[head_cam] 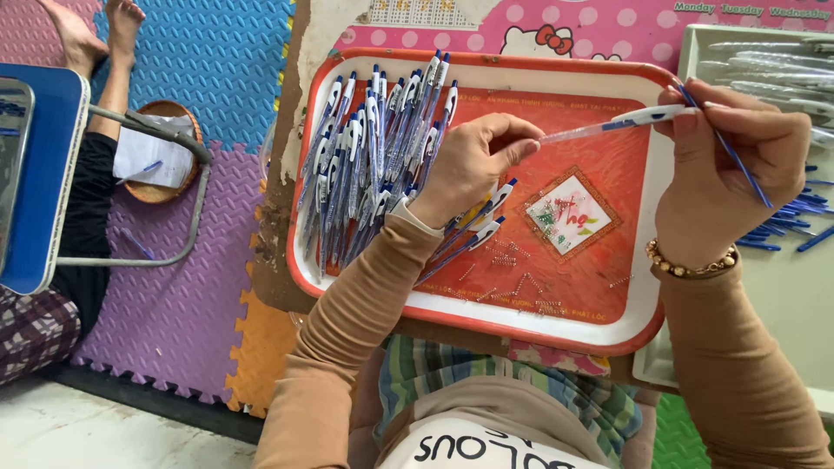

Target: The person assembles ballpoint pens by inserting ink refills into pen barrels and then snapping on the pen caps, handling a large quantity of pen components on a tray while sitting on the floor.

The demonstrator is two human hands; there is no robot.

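Note:
My left hand (473, 161) pinches the clear tip end of a white and blue pen (612, 124) over a red tray (647, 287). My right hand (738, 169) holds the pen's cap end and also a thin blue refill (747, 174) between its fingers. A beaded bracelet sits on my right wrist. A dense pile of assembled white and blue pens (373, 156) lies on the tray's left half. Small metal springs (512, 260) are scattered on the tray's lower middle.
A white tray (695, 52) at the right holds clear pen barrels and loose blue refills (790, 221). At the left, another person's legs rest on foam floor mats beside a blue chair (39, 174) and a basket of paper (161, 152).

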